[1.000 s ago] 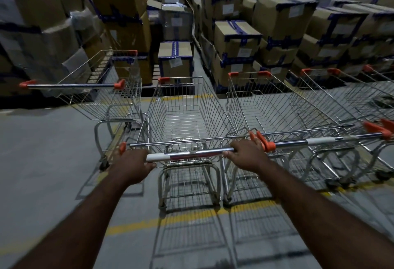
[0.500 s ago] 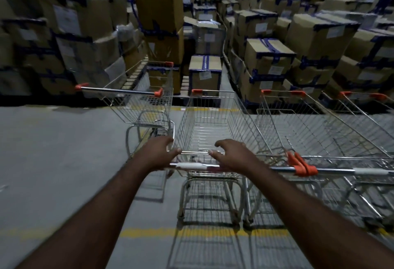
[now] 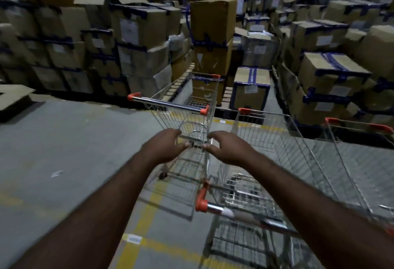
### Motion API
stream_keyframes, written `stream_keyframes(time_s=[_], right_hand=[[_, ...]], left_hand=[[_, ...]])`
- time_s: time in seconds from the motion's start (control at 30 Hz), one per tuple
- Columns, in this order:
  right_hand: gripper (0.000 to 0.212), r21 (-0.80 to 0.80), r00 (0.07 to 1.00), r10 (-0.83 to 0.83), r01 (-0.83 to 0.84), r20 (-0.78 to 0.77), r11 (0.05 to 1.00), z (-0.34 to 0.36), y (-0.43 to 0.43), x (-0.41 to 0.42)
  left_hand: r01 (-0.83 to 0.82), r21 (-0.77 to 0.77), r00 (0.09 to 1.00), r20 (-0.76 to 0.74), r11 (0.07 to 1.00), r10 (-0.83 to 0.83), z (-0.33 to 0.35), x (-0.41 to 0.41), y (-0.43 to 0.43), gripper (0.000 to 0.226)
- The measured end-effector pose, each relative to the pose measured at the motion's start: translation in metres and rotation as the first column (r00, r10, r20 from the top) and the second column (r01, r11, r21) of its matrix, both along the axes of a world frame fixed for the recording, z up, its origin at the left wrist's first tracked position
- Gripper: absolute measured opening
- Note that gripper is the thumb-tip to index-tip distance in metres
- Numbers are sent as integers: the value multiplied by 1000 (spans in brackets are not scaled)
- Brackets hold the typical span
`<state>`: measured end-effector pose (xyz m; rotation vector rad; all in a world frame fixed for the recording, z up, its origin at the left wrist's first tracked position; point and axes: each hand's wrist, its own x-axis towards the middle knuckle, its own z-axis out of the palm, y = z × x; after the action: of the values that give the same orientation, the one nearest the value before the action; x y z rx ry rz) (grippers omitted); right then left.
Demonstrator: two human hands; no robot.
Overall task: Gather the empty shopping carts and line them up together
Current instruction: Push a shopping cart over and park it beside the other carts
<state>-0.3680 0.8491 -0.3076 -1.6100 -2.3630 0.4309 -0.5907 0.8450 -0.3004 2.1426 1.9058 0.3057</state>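
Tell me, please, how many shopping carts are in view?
3: the sideways cart straight ahead; the near cart at lower right; the far-right cart, cut off by the frame. More may be hidden.

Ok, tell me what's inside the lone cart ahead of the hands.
The lone cart shows only bare wire, no goods. The left hand and right hand cover its lower edge.

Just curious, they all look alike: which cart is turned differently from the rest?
The leftmost cart: it stands apart and angled, its handle on its left side, while the carts to its right stand parallel, side by side.
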Motion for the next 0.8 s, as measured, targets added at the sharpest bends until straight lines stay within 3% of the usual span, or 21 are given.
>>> stream_keyframes(time_s=[0.3,0.8], right_hand=[[65,55,995,96,-96,9,994,19,106,-55],[69,30,989,-114,111,95,993,0,235,-185]], left_hand=[[-15,89,994,-106,996,24,23,-47,96,71],[135,41,983,-130,990,-129,-8,-187,265,77]])
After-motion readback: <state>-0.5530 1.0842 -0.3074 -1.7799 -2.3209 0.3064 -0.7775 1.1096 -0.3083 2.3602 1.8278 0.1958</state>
